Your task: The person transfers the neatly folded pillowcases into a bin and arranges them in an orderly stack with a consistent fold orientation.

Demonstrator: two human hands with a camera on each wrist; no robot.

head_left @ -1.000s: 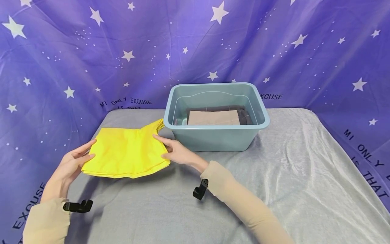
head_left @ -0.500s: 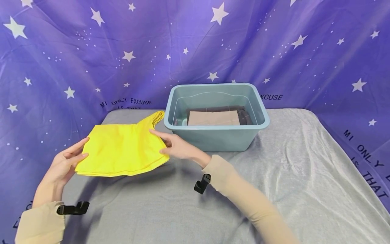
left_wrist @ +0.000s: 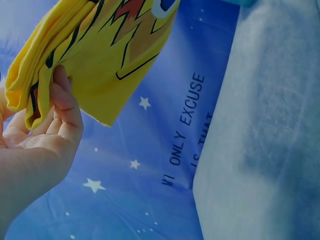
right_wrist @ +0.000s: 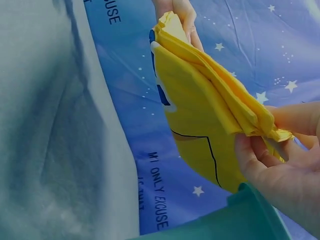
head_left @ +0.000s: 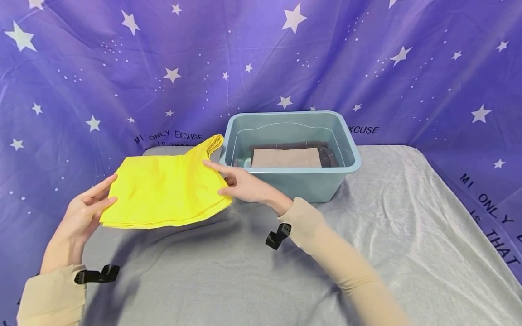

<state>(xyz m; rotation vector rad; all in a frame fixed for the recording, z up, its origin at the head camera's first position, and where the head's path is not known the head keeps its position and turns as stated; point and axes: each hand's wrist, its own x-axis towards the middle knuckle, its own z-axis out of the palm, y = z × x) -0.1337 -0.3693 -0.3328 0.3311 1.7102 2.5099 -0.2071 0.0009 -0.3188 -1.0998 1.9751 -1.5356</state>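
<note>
A folded yellow T-shirt hangs above the bed-like grey surface, held up between both hands in the head view. My left hand pinches its left edge between thumb and fingers. At the right edge, my right hand pinches the layers close to the tub. A loose part of the shirt sticks up at its far right corner. Both wrist views show a printed design on the underside of the shirt, with stacked fold layers between the hands.
A blue-green plastic tub stands at the back middle. Inside lie a folded beige cloth and a dark grey cloth. The grey plush cover spreads beneath, and a purple star-patterned curtain hangs behind.
Both hands have lifted the shirt higher and farther back from the near side. It first shifted left, then slightly right, and its loose corner now overlaps the tub's left rim.
</note>
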